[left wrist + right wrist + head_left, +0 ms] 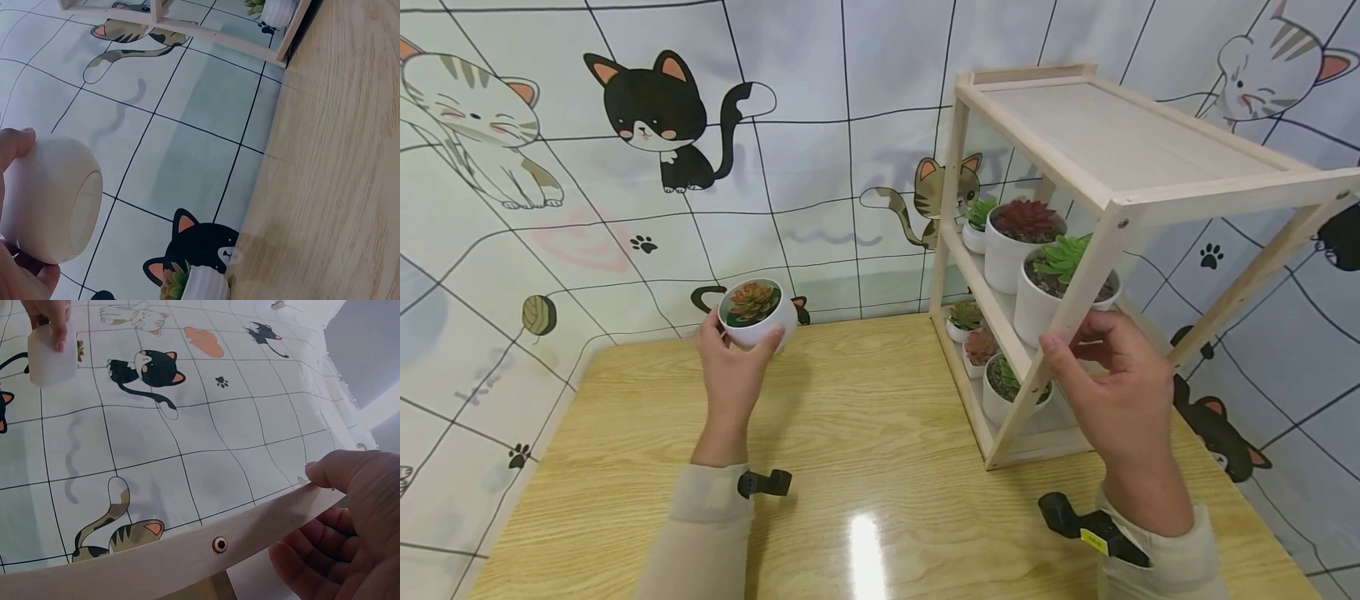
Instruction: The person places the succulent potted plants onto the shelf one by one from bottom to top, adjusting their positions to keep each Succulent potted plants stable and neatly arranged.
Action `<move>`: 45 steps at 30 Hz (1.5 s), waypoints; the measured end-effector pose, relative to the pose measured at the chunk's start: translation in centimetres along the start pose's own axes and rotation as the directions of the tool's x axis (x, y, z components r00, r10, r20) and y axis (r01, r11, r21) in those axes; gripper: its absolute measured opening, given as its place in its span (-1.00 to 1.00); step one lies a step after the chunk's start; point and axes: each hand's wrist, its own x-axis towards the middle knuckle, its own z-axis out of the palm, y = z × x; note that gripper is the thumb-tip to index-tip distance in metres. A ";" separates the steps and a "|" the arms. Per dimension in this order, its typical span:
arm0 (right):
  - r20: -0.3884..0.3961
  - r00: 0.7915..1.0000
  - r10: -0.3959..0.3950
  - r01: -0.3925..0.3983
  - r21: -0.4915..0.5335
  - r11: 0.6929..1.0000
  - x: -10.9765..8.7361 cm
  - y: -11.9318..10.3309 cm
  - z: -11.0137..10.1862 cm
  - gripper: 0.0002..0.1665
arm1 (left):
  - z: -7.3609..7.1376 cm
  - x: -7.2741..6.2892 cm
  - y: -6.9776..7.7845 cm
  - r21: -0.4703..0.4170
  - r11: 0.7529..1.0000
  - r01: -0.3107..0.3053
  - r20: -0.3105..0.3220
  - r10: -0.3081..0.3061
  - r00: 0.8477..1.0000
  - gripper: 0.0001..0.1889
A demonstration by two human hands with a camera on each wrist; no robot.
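My left hand (735,371) grips a round white pot (778,321) holding a red-green succulent (752,302), raised over the table near the wall and tilted so its top faces me. In the left wrist view the same pot (53,197) shows its smooth underside. My right hand (1123,387) holds the front post of a wooden shelf rack (1150,133), thumb on one side and fingers curled on the other. Just behind those fingers, on the middle shelf, stands a white pot (1033,304) with a bright green succulent (1063,257).
The middle shelf also carries a dark red succulent (1024,221) and a small green one (981,212). Several potted succulents, one in a white pot (997,404), stand on the bottom shelf. A ribbed white pot (206,284) shows low in the left wrist view. Cat-print wall covering borders the wooden table (865,450).
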 end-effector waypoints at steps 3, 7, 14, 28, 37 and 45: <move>0.009 0.999 0.052 -0.052 -0.019 0.998 0.0 -0.4 -0.1 -0.57 | 0.3 -0.3 0.3 0.007 1.000 0.000 0.017 -0.001 1.000 0.02; 0.018 0.995 0.101 -0.100 -0.018 0.995 0.0 -0.7 -0.1 -0.55 | 0.7 -0.8 0.7 0.009 1.000 -0.019 0.043 0.019 0.999 0.03; 0.023 0.996 0.081 -0.082 0.002 0.997 0.1 -0.6 0.0 -0.56 | 1.5 -1.5 1.1 0.006 0.999 -0.040 0.082 0.039 0.996 0.03; 0.043 0.994 0.104 -0.102 -0.033 0.994 0.1 -0.6 0.1 -0.57 | 2.2 -2.9 2.6 -0.014 0.996 -0.087 0.128 0.088 0.988 0.02; 0.043 0.997 0.059 -0.060 0.009 0.998 0.1 -0.5 0.2 -0.61 | 2.3 -3.6 3.5 0.002 0.993 -0.119 0.154 0.118 0.981 0.01; 0.044 0.997 0.070 -0.070 0.009 0.998 0.0 -0.5 0.2 -0.60 | 2.8 -3.0 6.0 -0.019 0.988 -0.152 0.182 0.153 0.971 0.01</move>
